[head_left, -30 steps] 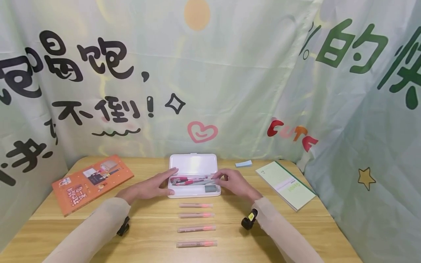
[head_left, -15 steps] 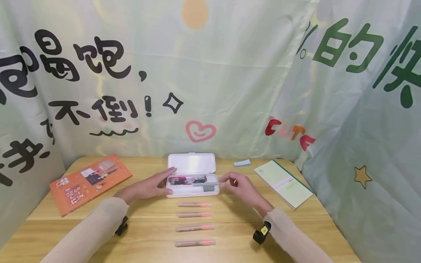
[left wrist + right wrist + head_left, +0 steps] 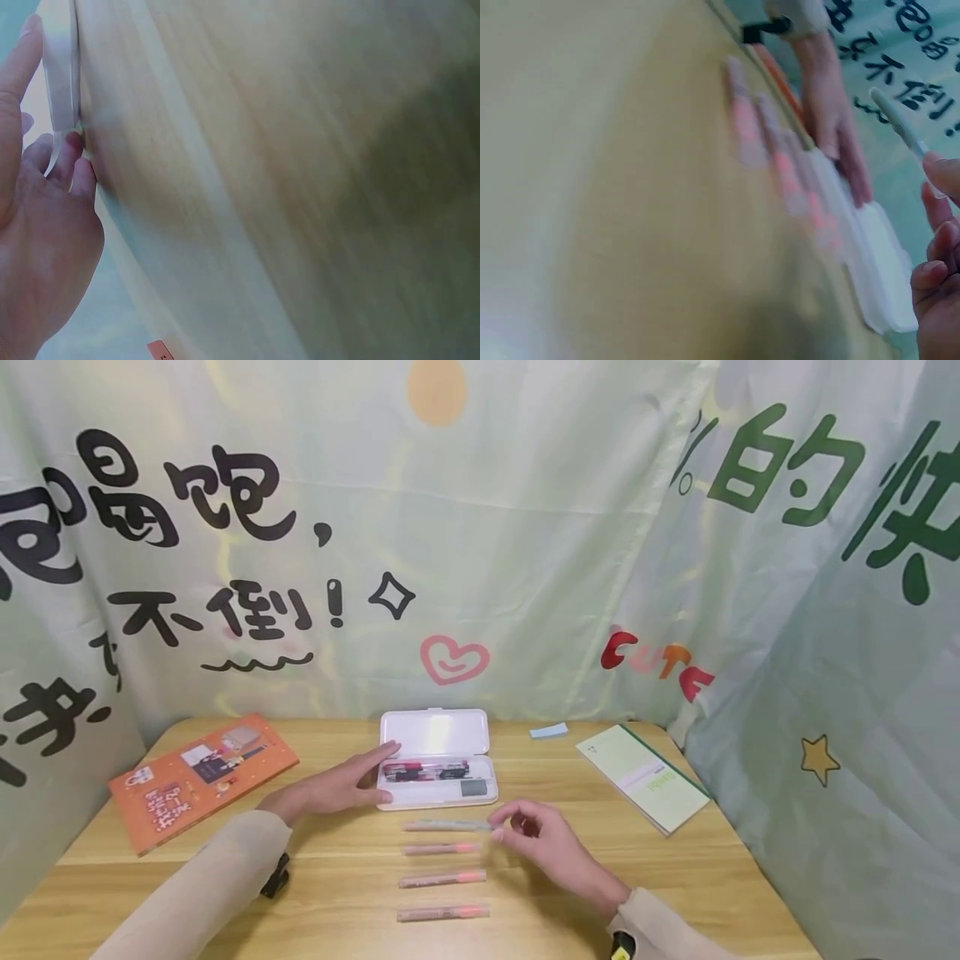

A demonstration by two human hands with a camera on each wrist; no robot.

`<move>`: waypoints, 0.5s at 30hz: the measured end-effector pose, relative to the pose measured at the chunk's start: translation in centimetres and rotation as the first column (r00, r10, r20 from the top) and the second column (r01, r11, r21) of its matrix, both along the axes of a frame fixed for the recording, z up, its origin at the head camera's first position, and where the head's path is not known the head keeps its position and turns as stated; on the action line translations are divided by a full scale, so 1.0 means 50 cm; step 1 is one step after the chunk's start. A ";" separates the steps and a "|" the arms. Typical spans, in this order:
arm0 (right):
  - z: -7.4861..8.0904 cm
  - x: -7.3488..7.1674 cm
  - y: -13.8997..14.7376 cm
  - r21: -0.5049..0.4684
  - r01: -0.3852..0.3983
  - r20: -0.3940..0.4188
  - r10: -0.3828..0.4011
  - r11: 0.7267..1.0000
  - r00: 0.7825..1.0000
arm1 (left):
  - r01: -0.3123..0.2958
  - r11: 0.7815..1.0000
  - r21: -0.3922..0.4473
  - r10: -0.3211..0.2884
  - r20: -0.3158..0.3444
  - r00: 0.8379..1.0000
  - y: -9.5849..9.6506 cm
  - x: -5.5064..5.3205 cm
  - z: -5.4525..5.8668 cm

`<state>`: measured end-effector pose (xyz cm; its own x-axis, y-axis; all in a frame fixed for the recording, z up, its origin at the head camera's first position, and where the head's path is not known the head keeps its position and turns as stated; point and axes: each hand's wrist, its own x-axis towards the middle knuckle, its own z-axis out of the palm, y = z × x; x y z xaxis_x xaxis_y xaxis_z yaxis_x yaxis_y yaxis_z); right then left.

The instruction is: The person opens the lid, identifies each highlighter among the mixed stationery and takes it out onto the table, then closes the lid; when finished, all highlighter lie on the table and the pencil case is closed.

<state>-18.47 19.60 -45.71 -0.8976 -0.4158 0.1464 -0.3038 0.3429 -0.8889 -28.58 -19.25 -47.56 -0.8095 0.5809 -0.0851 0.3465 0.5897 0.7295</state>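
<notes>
My left hand [image 3: 337, 787] rests at the left end of an open white pencil case [image 3: 480, 764], thumb at its front edge and straight index finger by the lid. Inside lie several red and black pens [image 3: 423, 771] and a dark grey block [image 3: 473, 787]. My right hand [image 3: 551, 843] pinches one end of a slim grey pen [image 3: 450, 824], in front of the case. In the right wrist view the grey pen [image 3: 897, 120] sticks out from thumb and fingers. Below it, several pink-tipped markers [image 3: 442, 879] lie in parallel rows; the rearmost is partly covered by the pen.
An orange book [image 3: 202, 781] lies at the left of the wooden table [image 3: 337, 893]. A pale green notebook [image 3: 641, 778] lies at the right, and a small blue paper strip [image 3: 549, 731] behind. Printed cloth [image 3: 525, 527] hangs around the table.
My right hand has drawn the grey pen out of the pencil case and brought it forward, above the rearmost marker. The left hand has stayed at the case.
</notes>
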 end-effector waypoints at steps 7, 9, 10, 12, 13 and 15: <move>-0.019 0.052 0.009 -0.069 -0.064 0.009 0.065 0.996 0.998 | 0.002 1.000 0.004 -0.002 -0.012 1.000 0.001 -0.001 0.003; -0.024 0.064 0.012 -0.088 -0.087 0.026 0.089 0.992 0.996 | 0.000 1.000 -0.001 0.000 -0.008 1.000 0.002 0.002 0.004; -0.027 0.070 0.013 -0.096 -0.100 0.028 0.103 0.990 0.994 | 0.002 1.000 -0.001 -0.002 -0.009 1.000 0.003 0.003 0.005; -0.036 0.081 0.014 -0.115 -0.136 0.017 0.139 0.984 0.990 | 0.000 1.000 -0.004 0.000 -0.002 1.000 0.004 0.005 0.007; -0.040 0.086 0.014 -0.125 -0.153 0.015 0.156 0.980 0.988 | -0.001 1.000 -0.004 0.001 0.001 1.000 0.005 0.006 0.008; -0.045 0.096 0.013 -0.133 -0.190 -0.011 0.191 0.973 0.982 | -0.002 1.000 -0.001 0.002 0.003 1.000 0.006 0.005 0.008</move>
<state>-13.64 20.24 -47.98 -0.8041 -0.5562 0.2099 -0.3504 0.1581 -0.9232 -28.31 -18.97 -47.19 -0.8103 0.5793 -0.0880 0.3435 0.5913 0.7296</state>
